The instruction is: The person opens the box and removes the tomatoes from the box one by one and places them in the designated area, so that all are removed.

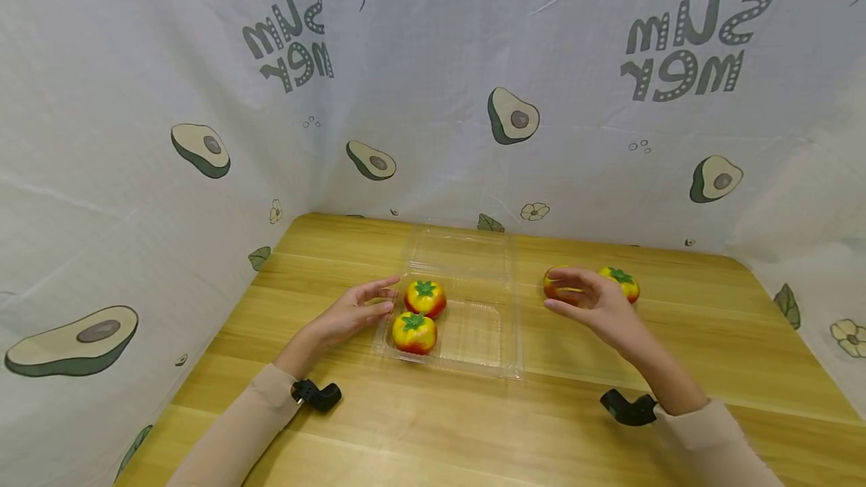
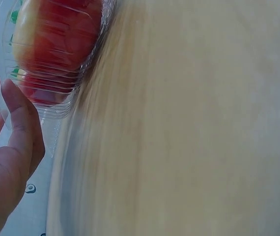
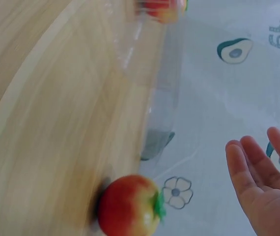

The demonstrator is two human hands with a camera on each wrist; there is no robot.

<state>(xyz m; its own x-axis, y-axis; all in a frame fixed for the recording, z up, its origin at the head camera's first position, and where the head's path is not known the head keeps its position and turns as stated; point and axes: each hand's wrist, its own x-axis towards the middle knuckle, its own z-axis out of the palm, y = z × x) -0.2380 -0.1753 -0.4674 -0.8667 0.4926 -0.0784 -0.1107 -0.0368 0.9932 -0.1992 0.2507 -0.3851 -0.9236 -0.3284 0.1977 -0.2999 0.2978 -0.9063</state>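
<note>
A clear plastic clamshell container (image 1: 473, 363) lies with its lid (image 1: 460, 246) folded back. Two red-and-yellow toy tomatoes with green leafy tops, a rear one (image 1: 426, 299) and a front one (image 1: 415, 335), sit in its left side. My left hand (image 1: 355, 310) is at the container's left wall, its thumb and fingers apart and the fingertips right at the rim (image 2: 5, 105). Over the right of the table my right hand (image 1: 595, 303) is held with fingers loosely bent and nothing in them. It partly covers one toy tomato (image 1: 551, 284); another toy tomato (image 1: 622, 284) shows behind it.
The wooden table (image 1: 433, 427) ends at a hanging white cloth (image 1: 433, 96) printed with avocados, which encloses its back and sides. Dark camera mounts, one on the left wrist (image 1: 316, 395) and one on the right (image 1: 629, 406), stick out above the table.
</note>
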